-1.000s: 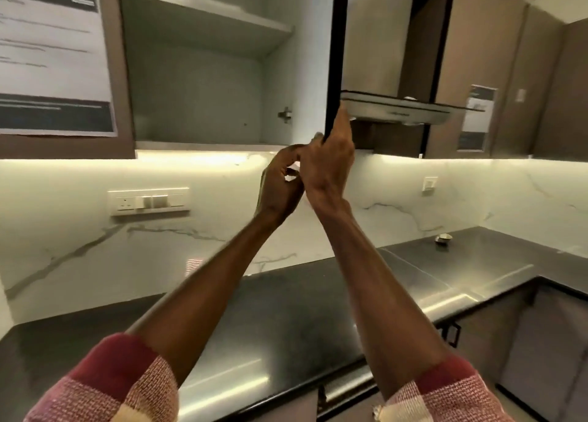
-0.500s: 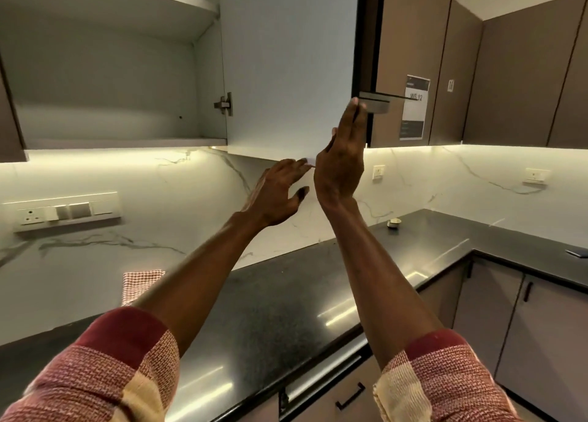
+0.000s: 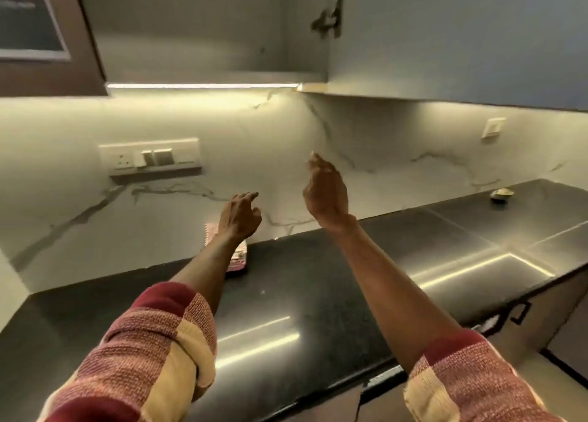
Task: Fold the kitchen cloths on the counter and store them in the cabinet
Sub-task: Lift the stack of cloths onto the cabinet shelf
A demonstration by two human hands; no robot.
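Note:
A folded red-and-white checked kitchen cloth (image 3: 239, 259) lies on the black counter (image 3: 302, 288) against the marble backsplash, partly hidden by my left forearm. My left hand (image 3: 240, 214) hovers just above it, fingers loosely spread and empty. My right hand (image 3: 324, 192) is raised further right, open and holding nothing. Above, the upper cabinet (image 3: 197, 33) stands open, with its door (image 3: 461, 36) swung out to the right. No cloth shows on the visible part of the cabinet's shelf.
A switch and socket panel (image 3: 149, 159) sits on the backsplash at left, a small switch (image 3: 493, 128) at right. A small round object (image 3: 501, 194) rests on the counter far right. Lower cabinet handles (image 3: 520, 312) show below the counter edge.
Both hands have left the cabinet door edge and come down toward the counter. The view has tilted down and left, so the cloth now lies under my left hand.

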